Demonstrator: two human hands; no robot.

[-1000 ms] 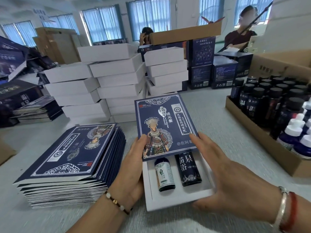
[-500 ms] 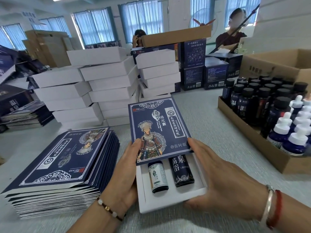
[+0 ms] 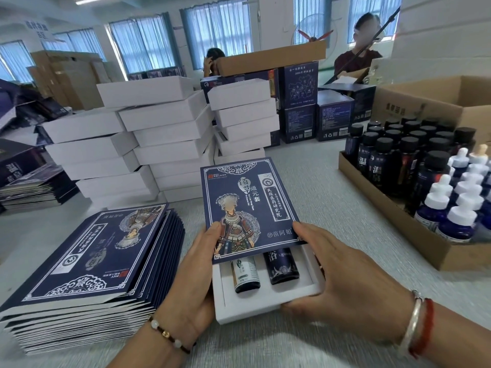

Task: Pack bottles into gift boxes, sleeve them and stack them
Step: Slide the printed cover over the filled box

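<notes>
Here the sleeve [image 3: 249,208] is drawn part-way over the box [image 3: 268,301], which is held between both hands just above the table [image 3: 332,181]. The left hand [image 3: 196,277] is curled round the box's left edge, thumb on the sleeve; the right hand [image 3: 342,277] grips the right side likewise. Two bottles [image 3: 265,269] lie side by side in the box, their near ends uncovered. The sleeve is best kept square to the box and slid evenly, so neither corner is caught.

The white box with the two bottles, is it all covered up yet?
Not yet. The blue sleeve covers only the far part of the white box; both bottles' bottoms show.
</notes>
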